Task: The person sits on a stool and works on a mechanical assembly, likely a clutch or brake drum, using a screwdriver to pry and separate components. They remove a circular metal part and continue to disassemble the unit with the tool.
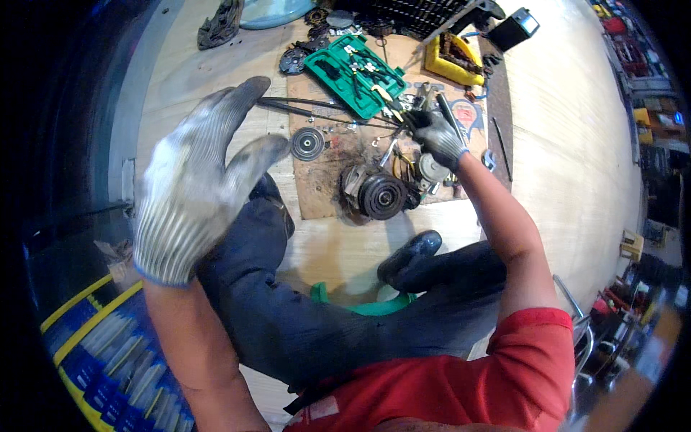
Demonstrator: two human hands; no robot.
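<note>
My left hand [198,173], in a pale glove with darkened fingertips, is raised at left with fingers stretched and thumb apart. Long, thin black strips [309,109] run from behind its fingertips toward my right hand [435,137], which is gloved and closed over dark items among the tools; what it grips is unclear. Just beyond lies an open green case [345,57] of tools. Below my hands a greasy mechanical part with a black grooved pulley [381,196] sits on stained cardboard [317,201], near a flat round part [307,143] and scattered small pieces.
A yellow container [450,61], a black box [513,30], a dark crate [410,13] and a blue basin [270,11] stand at the back. My legs and boots [410,259] lie below the cardboard. Blue-and-yellow items [115,345] fill the lower left; shelved clutter [648,119] lines the right edge.
</note>
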